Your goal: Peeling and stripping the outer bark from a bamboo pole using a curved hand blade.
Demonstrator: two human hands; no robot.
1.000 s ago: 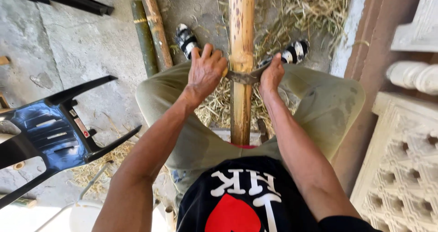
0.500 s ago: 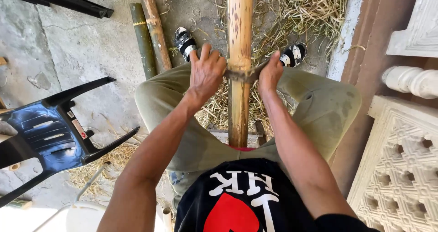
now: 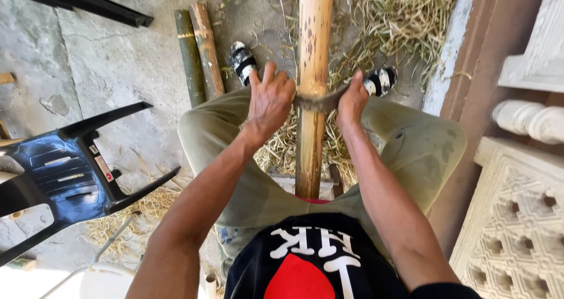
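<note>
Grey concrete floor bears straw shavings, two short bamboo pieces and an overturned black plastic chair.

Single head camera looks steeply down, close above the lap

A black plastic chair lies tipped on the concrete floor. Two short bamboo pieces lie side by side nearby. Dry shavings litter the ground beside a carved white railing.

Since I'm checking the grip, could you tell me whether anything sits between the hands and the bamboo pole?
Only the curved blade: the left hand and the right hand hold its ends across the bamboo pole. Nothing else visible intervenes.
</note>
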